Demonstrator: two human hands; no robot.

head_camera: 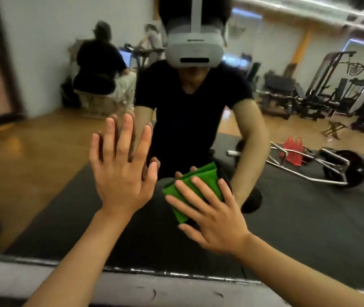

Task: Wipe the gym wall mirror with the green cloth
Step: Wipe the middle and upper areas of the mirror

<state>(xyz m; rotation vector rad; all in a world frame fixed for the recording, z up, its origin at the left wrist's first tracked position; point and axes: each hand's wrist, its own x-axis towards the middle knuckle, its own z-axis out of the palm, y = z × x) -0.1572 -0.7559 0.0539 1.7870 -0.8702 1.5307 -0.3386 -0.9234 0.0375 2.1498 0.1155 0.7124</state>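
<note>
Cloth (pixel 203 175): green, folded, pinned flat against the mirror (pixel 43 173) under the right hand (pixel 212 216). Fingers straight and spread, pressing it, not curled round it. Cloth edges stick out above and left of the fingers. Left hand (pixel 121 171): released, palm flat on the glass just left of the cloth, 5 fingers splayed, pointing up, holding nothing. Both hands meet their own reflections. Mirror's lower edge (pixel 176 273) runs below both wrists. Reflected right of the right hand: barbell (pixel 340 171) on a dark mat, red cones (pixel 292 151) beside it, gym machines (pixel 331 89) further back. Above the left hand: seated person (pixel 101 69), back turned.
</note>
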